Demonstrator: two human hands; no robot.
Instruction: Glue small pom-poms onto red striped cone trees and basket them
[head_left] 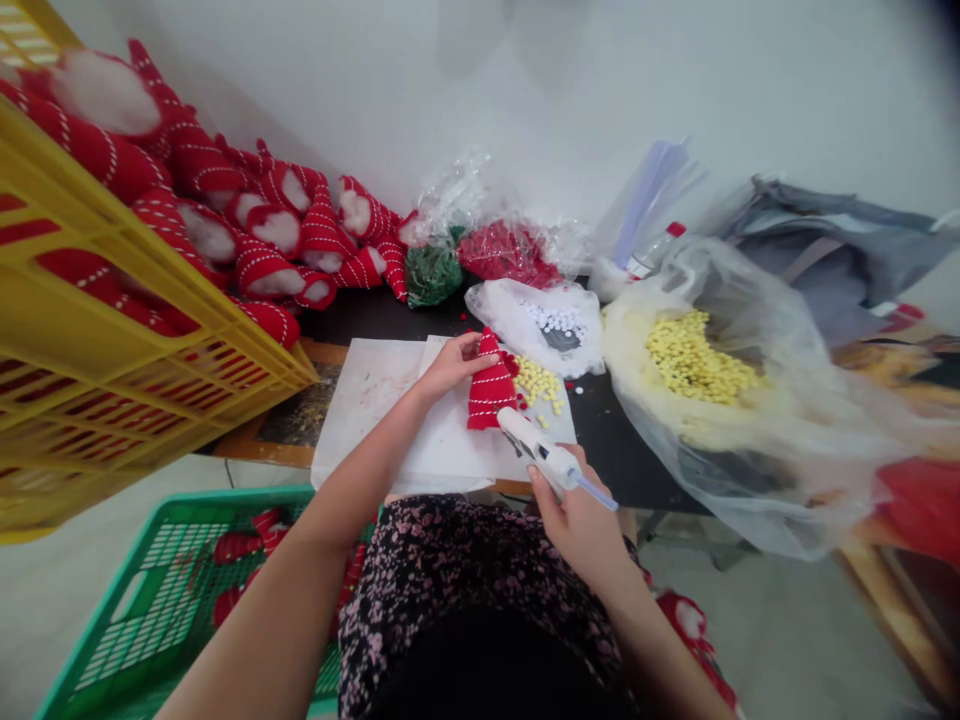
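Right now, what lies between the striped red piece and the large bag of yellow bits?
In the head view: loose yellow bits on white paper, some stray red ones, then black tabletop.

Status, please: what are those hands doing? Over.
Left hand holding red striped cone. Right hand gripping white glue gun, nozzle near cone's lower edge. Yellow pellets beside cone, nothing between nozzle and cone.

Left hand (456, 364) holds striped cloth (490, 394); right hand (583, 515), seemingly, glue gun (541, 447).

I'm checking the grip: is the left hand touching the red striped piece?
Touching. The head view shows the left hand closed on the red striped piece near its narrow top.
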